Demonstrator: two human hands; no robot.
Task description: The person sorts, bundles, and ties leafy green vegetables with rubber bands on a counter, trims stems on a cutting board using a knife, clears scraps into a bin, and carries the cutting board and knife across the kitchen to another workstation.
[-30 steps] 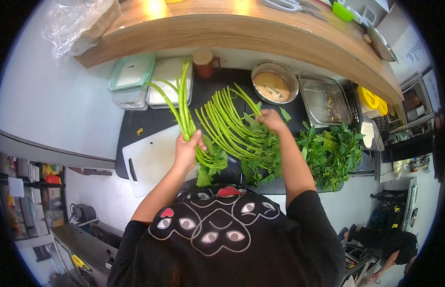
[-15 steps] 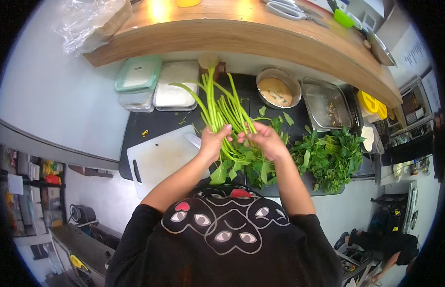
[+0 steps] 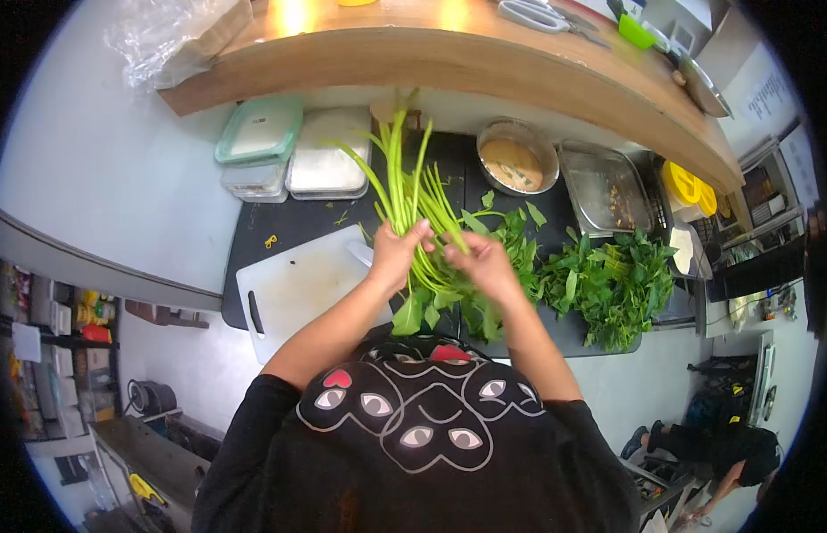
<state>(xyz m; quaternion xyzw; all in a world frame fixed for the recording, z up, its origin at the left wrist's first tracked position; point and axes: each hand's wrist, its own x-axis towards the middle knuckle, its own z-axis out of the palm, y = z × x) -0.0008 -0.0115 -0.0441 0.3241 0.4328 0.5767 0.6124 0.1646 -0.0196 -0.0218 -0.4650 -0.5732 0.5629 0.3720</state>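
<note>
A bunch of leafy greens [image 3: 397, 186] with long pale-green stems stands upright between my hands, stems pointing away from me and leaves hanging toward my shirt. My left hand [image 3: 398, 255] is closed around the thicker part of the stems. On the other side, my right hand [image 3: 486, 266], a little blurred, has its fingers closed on the shorter stems. Left of the bunch lies a white cutting board [image 3: 298, 284], with a knife [image 3: 361, 253] partly hidden behind my left wrist. A pile of picked leaves [image 3: 609, 289] rests on the dark table to the right.
Behind the bunch are lidded containers [image 3: 260, 131], a metal bowl [image 3: 517, 158] with brownish liquid and a glass tray [image 3: 607, 188]. A wooden shelf [image 3: 449, 64] overhangs the table, with scissors [image 3: 533, 14] on it. Another person [image 3: 729, 453] is at the lower right.
The stems have parted into two groups, the right one now lower and leaning right. My right hand has shifted slightly down and its fingers have curled in. My left hand keeps its hold.
</note>
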